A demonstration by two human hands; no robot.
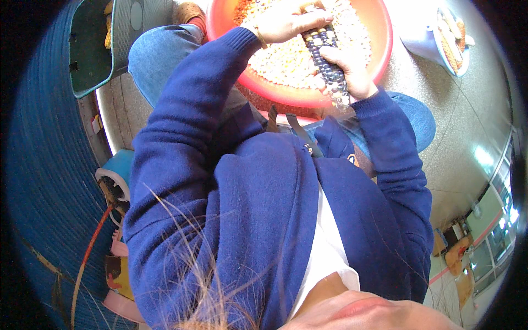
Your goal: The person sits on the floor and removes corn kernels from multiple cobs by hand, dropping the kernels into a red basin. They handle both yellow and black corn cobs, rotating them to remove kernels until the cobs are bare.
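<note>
A corn cob with dark purple and some pale kernels (321, 51) is held at a slant over a red plastic basin (381, 53). My left hand (284, 24) is closed around its upper end, thumb lying across the cob; glare hides some fingers. Farther down the same cob, my right hand (350, 68) grips it with the thumb on the kernels. Pale husk or silk hangs at the cob's lower end. Loose yellow and whitish corn kernels (276, 68) lie in the basin beneath both hands, with some reddish ones at the upper left.
A pale bucket (420, 41) of corn cobs stands at upper right. At upper left, a dark green plastic container (93, 82) holds yellow corn ears (108, 33). My knees flank the basin. A blue-and-white container (117, 171) and a reddish stick (93, 239) are at left beside blue ribbed material (45, 144).
</note>
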